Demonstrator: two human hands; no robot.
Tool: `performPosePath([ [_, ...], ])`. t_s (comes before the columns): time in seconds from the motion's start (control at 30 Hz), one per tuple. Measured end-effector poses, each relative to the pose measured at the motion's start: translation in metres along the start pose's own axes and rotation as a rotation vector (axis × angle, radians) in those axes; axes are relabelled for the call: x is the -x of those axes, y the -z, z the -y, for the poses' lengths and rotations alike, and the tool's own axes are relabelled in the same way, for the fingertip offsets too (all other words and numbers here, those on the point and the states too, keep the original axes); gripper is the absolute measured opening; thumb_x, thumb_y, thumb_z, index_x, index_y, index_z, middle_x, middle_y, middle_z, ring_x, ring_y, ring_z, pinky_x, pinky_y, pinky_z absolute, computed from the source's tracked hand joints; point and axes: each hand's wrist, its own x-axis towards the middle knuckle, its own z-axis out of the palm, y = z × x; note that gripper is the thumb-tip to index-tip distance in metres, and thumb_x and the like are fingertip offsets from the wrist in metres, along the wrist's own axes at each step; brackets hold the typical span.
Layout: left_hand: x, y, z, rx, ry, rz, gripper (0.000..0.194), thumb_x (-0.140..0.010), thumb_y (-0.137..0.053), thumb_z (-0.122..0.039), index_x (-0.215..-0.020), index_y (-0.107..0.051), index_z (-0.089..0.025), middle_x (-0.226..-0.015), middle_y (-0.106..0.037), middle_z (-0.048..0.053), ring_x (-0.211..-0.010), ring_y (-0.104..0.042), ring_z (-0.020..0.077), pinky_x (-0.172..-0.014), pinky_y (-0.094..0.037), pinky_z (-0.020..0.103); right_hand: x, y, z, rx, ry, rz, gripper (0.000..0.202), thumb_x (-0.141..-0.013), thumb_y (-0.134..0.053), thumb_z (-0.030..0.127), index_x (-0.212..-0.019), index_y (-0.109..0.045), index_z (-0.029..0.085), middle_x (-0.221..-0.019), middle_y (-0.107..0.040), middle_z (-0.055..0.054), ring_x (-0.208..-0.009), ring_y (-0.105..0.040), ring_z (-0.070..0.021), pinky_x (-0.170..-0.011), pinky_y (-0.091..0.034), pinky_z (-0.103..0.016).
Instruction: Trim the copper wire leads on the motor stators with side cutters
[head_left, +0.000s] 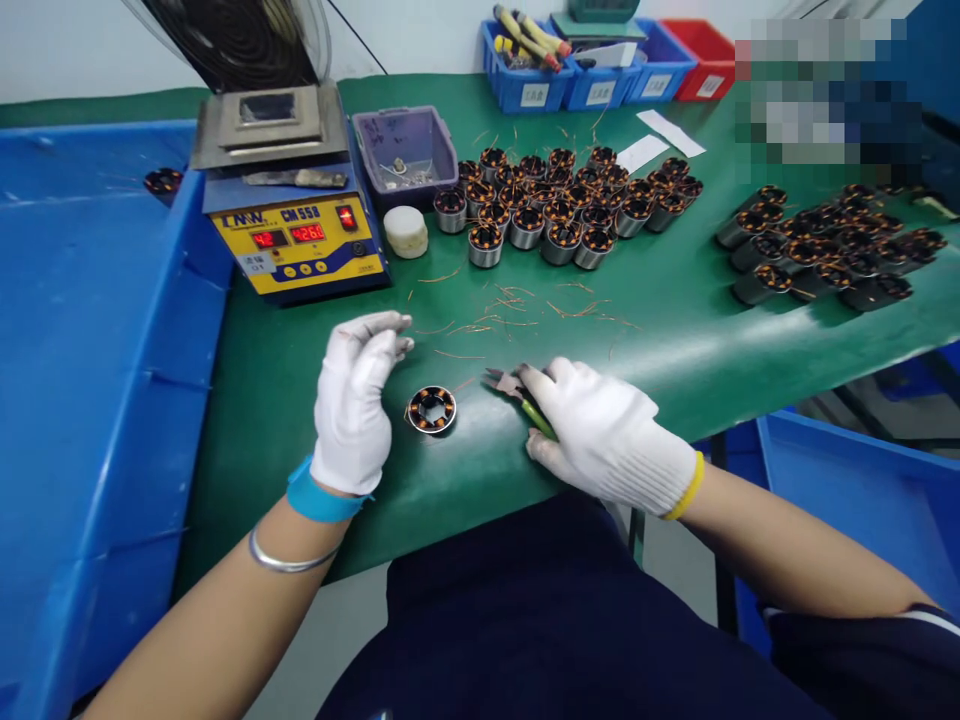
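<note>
A single motor stator (433, 411), a metal ring with copper windings, stands on the green table between my hands. My left hand (355, 400), in a white glove, hovers just left of it, apart from it, fingers bent and holding nothing. In my gloved right hand (592, 420) are green-handled wire cutters (534, 412), gripped with the jaws pointing left toward the stator. A thin copper wire sticks out from the stator's right side. Cut copper wire ends (510, 300) lie scattered beyond it.
Many stators (559, 215) stand grouped at the back, with another group (832, 245) at right. A yellow-fronted soldering unit (300, 235), purple bin (405, 150) and white round container (406, 232) sit back left. Blue trays (97, 330) flank the table. A person is at the far right.
</note>
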Motion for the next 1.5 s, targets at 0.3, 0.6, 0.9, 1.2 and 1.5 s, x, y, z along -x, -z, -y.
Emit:
performPosePath([
  [0.3,-0.006,0.002,-0.004,0.097,0.101,-0.032,0.023,-0.093,-0.055,-0.04,-0.108,-0.061,-0.024,-0.123,-0.066,0.004,-0.104,-0.068,0.0221,-0.101,-0.053,0.047,-0.059,-0.006,0.055,-0.087,0.498,-0.249,0.045,-0.093,-0.05,0.043,-0.13,-0.056,0.017,-0.116,-0.064,-0.01,-0.096,-0.061,-0.0281,-0.075,-0.048,-0.043],
  [0.6,-0.007,-0.003,-0.007,0.173,0.233,-0.008,0.035,-0.084,-0.065,-0.055,-0.108,-0.062,-0.029,-0.12,-0.067,0.002,-0.106,-0.065,0.0291,-0.113,-0.041,0.06,-0.025,-0.007,-0.115,-0.065,-0.379,-0.483,0.059,-0.09,-0.053,0.046,-0.14,-0.049,0.015,-0.119,-0.066,-0.014,-0.104,-0.061,-0.0275,-0.089,-0.048,-0.038],
  [0.9,-0.004,-0.011,-0.01,-0.013,0.198,0.08,0.056,-0.076,-0.065,-0.064,-0.113,-0.06,-0.022,-0.121,-0.066,0.012,-0.115,-0.063,0.0336,-0.111,-0.042,0.058,-0.016,-0.019,-0.262,0.116,-0.792,-0.519,0.067,-0.089,-0.048,0.04,-0.148,-0.044,0.01,-0.152,-0.042,-0.025,-0.133,-0.04,-0.0409,-0.108,-0.029,-0.06],
  [1.2,-0.002,-0.002,-0.006,-0.247,0.143,0.108,0.044,-0.083,-0.057,-0.066,-0.082,-0.064,-0.023,-0.082,-0.07,0.004,-0.075,-0.064,0.0229,-0.074,-0.052,0.039,-0.091,-0.006,-0.154,-0.375,-0.594,-0.432,0.088,-0.074,-0.066,0.063,-0.148,-0.044,0.021,-0.138,-0.06,-0.014,-0.121,-0.059,-0.0327,-0.104,-0.046,-0.047],
  [1.5,-0.007,-0.023,-0.006,-0.341,-0.275,0.42,0.052,-0.093,-0.047,-0.057,-0.124,-0.064,-0.019,-0.138,-0.063,0.013,-0.13,-0.057,0.0287,-0.113,-0.041,0.049,-0.122,-0.004,-0.145,-0.467,-0.592,-0.473,0.061,-0.072,-0.068,0.057,-0.117,-0.069,0.016,-0.115,-0.072,-0.014,-0.108,-0.066,-0.0333,-0.095,-0.05,-0.046],
])
